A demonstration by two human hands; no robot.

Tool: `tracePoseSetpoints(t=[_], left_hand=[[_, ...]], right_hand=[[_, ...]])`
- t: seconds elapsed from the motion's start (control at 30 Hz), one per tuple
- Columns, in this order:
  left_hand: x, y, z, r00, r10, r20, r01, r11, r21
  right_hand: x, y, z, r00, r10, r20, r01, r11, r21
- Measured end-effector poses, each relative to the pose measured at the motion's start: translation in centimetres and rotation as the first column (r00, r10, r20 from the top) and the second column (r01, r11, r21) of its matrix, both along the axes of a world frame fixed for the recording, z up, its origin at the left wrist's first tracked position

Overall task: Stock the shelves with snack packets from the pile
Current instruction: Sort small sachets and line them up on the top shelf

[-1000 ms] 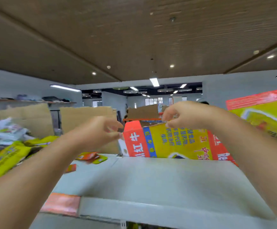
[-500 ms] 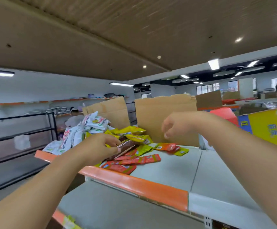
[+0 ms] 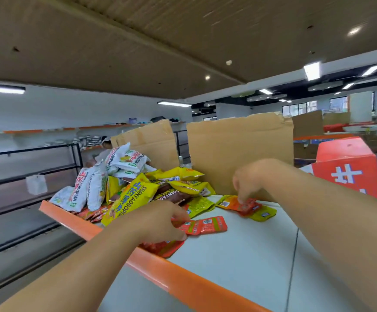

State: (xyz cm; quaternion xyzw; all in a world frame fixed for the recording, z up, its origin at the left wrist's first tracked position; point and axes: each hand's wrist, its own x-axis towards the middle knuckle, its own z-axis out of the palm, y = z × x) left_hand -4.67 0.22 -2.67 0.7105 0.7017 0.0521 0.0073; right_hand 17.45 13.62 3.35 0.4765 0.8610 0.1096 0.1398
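Note:
A pile of snack packets [image 3: 129, 194], white, yellow and brown, lies at the left end of the white shelf top [image 3: 239, 262]. Small red and orange sachets are scattered in front of the pile. My left hand [image 3: 160, 224] reaches over the orange shelf edge [image 3: 183, 282], and its thumb and fingers pinch a small red sachet [image 3: 205, 226]. Farther back, my right hand [image 3: 248, 183] points down with its fingertips pinching another red sachet [image 3: 249, 204], which lies beside an orange and a yellow-green one.
Two brown cardboard sheets [image 3: 239, 154] stand upright behind the pile. A red, blue and yellow carton [image 3: 349, 170] sits on the shelf at the right. Black-framed racks [image 3: 25, 176] stand at the left, and a person [image 3: 104, 147] is behind the pile.
My view swung left from the carton to the pile. Both hands dropped onto the small sachets: the left closed on a red one near the edge, the right reached down to one farther back.

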Motion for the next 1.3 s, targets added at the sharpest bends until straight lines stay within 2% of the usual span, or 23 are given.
tracePoseSetpoints(t=[0.1, 0.2, 0.3, 0.43, 0.57, 0.7, 0.83, 0.93, 1.0, 1.03, 1.07, 1.13, 1.23, 1.3], left_hand=[[-0.4, 0.7, -0.1, 0.999, -0.048, 0.011, 0.048, 0.999, -0.014], [-1.0, 1.5, 0.3, 0.995, -0.095, -0.027, 0.095, 0.995, -0.007], [-1.4, 2.2, 1.1, 0.99, -0.14, -0.024, 0.142, 0.984, 0.111], [-1.3, 2.9, 2.7, 0.972, -0.197, 0.129, 0.147, 0.936, 0.319], [-0.2, 4.0, 4.1, 0.931, -0.262, 0.254, 0.15, 0.91, 0.387], [1.7, 5.3, 4.5, 0.904, -0.337, 0.264, 0.224, 0.898, 0.379], [3.9, 6.4, 4.1, 0.803, -0.434, 0.408, 0.263, 0.873, 0.41], [5.4, 7.2, 3.3, 0.745, -0.47, 0.473, 0.279, 0.864, 0.419], [6.2, 7.3, 2.1, 0.793, -0.447, 0.415, 0.322, 0.885, 0.337], [6.4, 7.3, 1.4, 0.834, -0.437, 0.337, 0.35, 0.891, 0.288], [6.6, 7.2, 0.6, 0.866, -0.434, 0.246, 0.376, 0.892, 0.25], [6.7, 6.8, -0.6, 0.882, -0.456, 0.122, 0.437, 0.886, 0.154], [6.6, 6.1, -1.3, 0.862, -0.507, 0.005, 0.507, 0.862, 0.007], [6.4, 5.4, -1.2, 0.812, -0.583, -0.025, 0.583, 0.812, -0.018]], right_hand=[[-0.6, 1.1, -2.0, 0.999, -0.018, -0.028, 0.015, 0.996, -0.084], [-0.9, 1.5, -3.3, 0.998, -0.021, -0.06, 0.015, 0.995, -0.096], [-0.7, 1.7, -2.9, 0.997, -0.02, -0.076, 0.012, 0.995, -0.096], [-0.2, 1.0, -1.7, 0.989, -0.023, -0.143, 0.007, 0.994, -0.11], [0.7, -0.5, -0.1, 0.967, -0.096, -0.236, 0.072, 0.992, -0.108], [3.1, -2.8, 2.3, 0.893, -0.144, -0.427, 0.108, 0.988, -0.108], [6.2, -5.7, 4.0, 0.794, -0.151, -0.589, 0.143, 0.988, -0.061], [7.9, -7.5, 4.0, 0.71, -0.211, -0.672, 0.26, 0.965, -0.029], [8.6, -8.3, 3.0, 0.691, -0.335, -0.641, 0.378, 0.923, -0.076], [9.0, -8.4, 2.1, 0.709, -0.415, -0.57, 0.44, 0.892, -0.103], [9.0, -8.9, 1.3, 0.744, -0.508, -0.434, 0.511, 0.851, -0.119], [8.9, -10.2, 0.0, 0.752, -0.608, -0.255, 0.6, 0.791, -0.118], [8.4, -11.7, -1.5, 0.703, -0.655, -0.279, 0.623, 0.755, -0.204], [7.9, -12.1, -2.3, 0.674, -0.677, -0.297, 0.628, 0.736, -0.253]])
